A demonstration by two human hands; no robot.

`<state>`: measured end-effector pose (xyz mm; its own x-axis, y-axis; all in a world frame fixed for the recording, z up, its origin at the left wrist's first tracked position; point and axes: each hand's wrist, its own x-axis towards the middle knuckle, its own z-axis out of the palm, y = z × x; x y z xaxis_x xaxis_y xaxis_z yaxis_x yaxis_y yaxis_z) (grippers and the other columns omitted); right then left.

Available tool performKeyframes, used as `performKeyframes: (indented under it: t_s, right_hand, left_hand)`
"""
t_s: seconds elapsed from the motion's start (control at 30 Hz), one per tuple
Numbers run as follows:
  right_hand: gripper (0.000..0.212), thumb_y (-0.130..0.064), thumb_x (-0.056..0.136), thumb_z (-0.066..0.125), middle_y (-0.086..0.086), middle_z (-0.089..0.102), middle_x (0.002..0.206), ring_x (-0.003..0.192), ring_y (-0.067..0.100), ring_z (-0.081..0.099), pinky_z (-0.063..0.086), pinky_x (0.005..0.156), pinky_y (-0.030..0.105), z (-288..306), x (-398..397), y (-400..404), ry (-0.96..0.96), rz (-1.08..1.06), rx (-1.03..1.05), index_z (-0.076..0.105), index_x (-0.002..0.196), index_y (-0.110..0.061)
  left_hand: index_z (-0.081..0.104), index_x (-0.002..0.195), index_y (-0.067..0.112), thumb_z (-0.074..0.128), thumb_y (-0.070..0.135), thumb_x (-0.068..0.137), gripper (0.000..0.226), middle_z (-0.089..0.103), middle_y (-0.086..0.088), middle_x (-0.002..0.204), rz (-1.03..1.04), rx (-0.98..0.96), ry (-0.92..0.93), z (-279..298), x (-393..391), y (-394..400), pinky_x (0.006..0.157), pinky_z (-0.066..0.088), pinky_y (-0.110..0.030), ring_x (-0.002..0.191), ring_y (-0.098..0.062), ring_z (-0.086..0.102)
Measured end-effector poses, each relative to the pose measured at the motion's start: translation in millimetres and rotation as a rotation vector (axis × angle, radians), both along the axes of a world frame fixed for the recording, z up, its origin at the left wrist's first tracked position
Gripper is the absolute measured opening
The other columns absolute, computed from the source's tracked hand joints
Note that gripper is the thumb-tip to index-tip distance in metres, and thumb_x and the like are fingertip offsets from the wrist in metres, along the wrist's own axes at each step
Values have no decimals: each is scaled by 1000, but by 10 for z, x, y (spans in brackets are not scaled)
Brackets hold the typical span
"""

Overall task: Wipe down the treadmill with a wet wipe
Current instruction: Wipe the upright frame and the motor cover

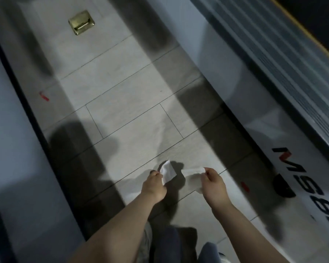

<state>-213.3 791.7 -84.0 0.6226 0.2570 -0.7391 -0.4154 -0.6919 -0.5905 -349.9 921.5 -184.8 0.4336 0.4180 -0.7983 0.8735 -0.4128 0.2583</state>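
White and thin, the wet wipe [193,177] hangs stretched between my two hands over the grey tiled floor [122,114]. My left hand [153,185] pinches a white piece [167,173] at its fingertips; whether that piece is a torn wrapper or a folded end of the same wipe, I cannot tell from the blur. My right hand [214,184] has its fingers curled and grips the upper edge of the wipe, which drapes down below the knuckles. Both forearms reach forward from the bottom of the view, the hands near each other but apart. To my right runs the treadmill [270,133], its pale side rail bearing black lettering with a red accent, and its dark ribbed belt [285,59] lies further right. The wipe is not touching the treadmill; it is held in the air beside it. A small black half-round part [283,186] sits on the rail near the lettering. On the floor far ahead lies a brass-coloured floor plate [81,22]. A red mark [44,96] shows on the tiles at left, beside another pale machine body [11,149] edged in black. Dark trousers [169,243] show at the bottom edge.
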Motion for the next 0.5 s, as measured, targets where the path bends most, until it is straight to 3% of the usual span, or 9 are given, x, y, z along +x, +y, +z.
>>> performKeyframes:
  t_s: [0.07,0.13,0.27,0.37,0.5]
  right_hand:
    - [22,-10,99,41,-6,62,89,80,10,58,51,78,37,304,76,38,-7,-21,9,60,101,-22]
    - [23,-10,99,40,-3,62,87,76,12,57,49,69,33,770,163,104,-23,-44,29,59,99,-23]
    - [20,-10,99,43,0,61,89,79,15,56,44,68,33,2063,354,235,-45,-62,75,58,93,-22]
    - [15,-13,97,47,7,62,91,82,21,57,47,80,41,3177,466,284,-35,-57,94,58,88,-18]
    - [10,-17,94,53,6,66,88,82,23,62,53,83,47,4524,620,348,-44,36,155,62,90,-17]
  left_hand:
    - [49,140,11,53,16,95,45,40,-5,147,86,-36,-48,328,46,82,111,31,-27,135,-22,41]
    - [61,127,11,55,12,94,34,51,-7,136,210,-36,-145,884,127,200,100,34,-18,125,-22,51]
    - [71,102,16,60,11,94,15,65,0,110,435,21,-400,2458,322,409,79,37,-3,100,-12,61]
    - [64,86,25,64,9,91,17,67,5,97,579,-14,-523,3749,437,457,86,49,-17,95,-13,63]
    - [58,86,15,54,-5,89,21,55,2,80,688,-27,-650,5362,582,508,60,39,-10,64,1,51]
